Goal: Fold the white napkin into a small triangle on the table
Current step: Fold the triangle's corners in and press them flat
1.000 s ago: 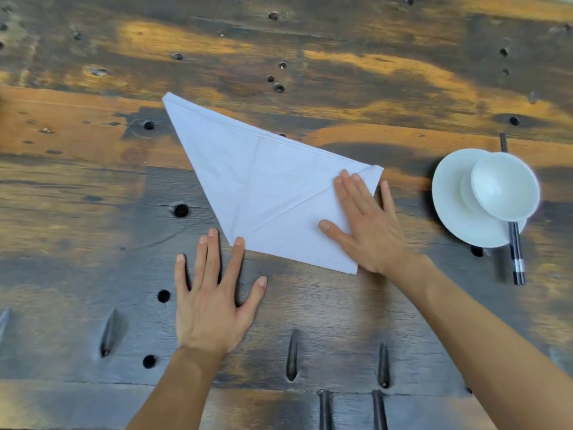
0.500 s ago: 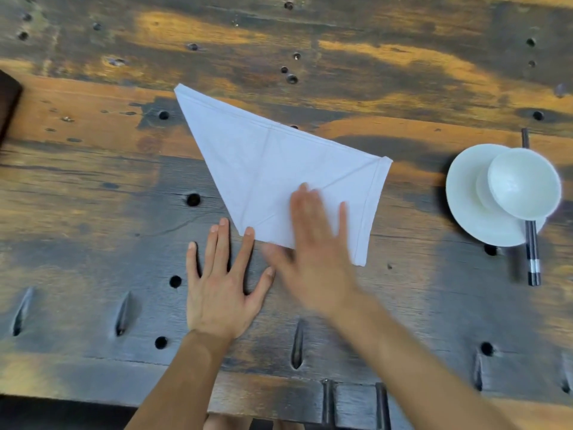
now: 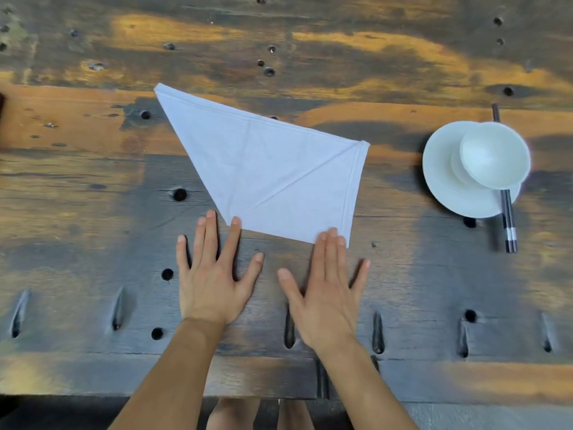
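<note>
The napkin (image 3: 273, 178) was seen lying flat on the wooden surface (image 3: 93, 187), folded into a long triangular shape with a diagonal crease across it. Its long axis was slanted, running from a sharp point far from the person down to a broad hemmed end nearer the plate (image 3: 443, 181). A bowl (image 3: 494, 158) was stacked on that plate, with chopsticks (image 3: 508, 218) beneath, all well apart from the napkin.

Both hands were laid flat and spread, nothing being gripped. The left hand (image 3: 210, 280) was placed just below the napkin's near corner, its index fingertip touching the edge. The right hand (image 3: 325, 290) was placed below the hemmed end, its fingertips resting on that corner. The napkin lay directly ahead of both hands. The right hand was judged the better placed for lifting the hemmed corner, should a further fold be made toward the far point.
</note>
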### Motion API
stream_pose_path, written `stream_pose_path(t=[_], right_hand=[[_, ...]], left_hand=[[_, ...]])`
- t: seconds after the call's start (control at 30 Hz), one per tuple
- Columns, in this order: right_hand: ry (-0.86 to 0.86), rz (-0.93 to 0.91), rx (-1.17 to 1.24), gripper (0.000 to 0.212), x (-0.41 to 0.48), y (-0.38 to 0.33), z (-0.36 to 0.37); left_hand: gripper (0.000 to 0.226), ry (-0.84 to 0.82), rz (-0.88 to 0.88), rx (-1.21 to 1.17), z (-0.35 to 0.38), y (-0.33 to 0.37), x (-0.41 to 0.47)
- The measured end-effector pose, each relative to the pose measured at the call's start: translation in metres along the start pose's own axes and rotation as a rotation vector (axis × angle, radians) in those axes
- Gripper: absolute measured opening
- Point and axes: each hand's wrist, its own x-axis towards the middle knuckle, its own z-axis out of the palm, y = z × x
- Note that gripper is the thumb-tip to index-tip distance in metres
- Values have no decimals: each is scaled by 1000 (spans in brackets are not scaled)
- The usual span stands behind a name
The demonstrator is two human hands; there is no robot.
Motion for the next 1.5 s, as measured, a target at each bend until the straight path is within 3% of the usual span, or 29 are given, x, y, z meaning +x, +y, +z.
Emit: stream_pose_path(t=[0.27, 0.4, 0.53, 0.83, 1.17, 1.37, 1.5], right_hand=[[-21, 28, 8, 97, -12, -8, -9], [47, -139, 109, 93, -3, -58, -7], [-73, -194, 88, 95, 15, -90, 0], [-27, 2, 0, 92, -8, -14, 0], [-55, -5, 1, 93, -14, -5, -6], [23, -206, 156, 85, 2, -19, -25], [-64, -408, 272, 81, 48, -31, -40]], left_hand=[[75, 5, 5, -19, -1, 0, 0], [73, 8, 19, 2, -2, -1, -1], [81, -60, 40, 86, -1, -7, 1], [75, -16, -5, 3, -1, 0, 1], [77, 12, 28, -16, -2, 0, 0], [58, 196, 189, -116, -10, 9, -4], [61, 94, 227, -188, -16, 47, 25]])
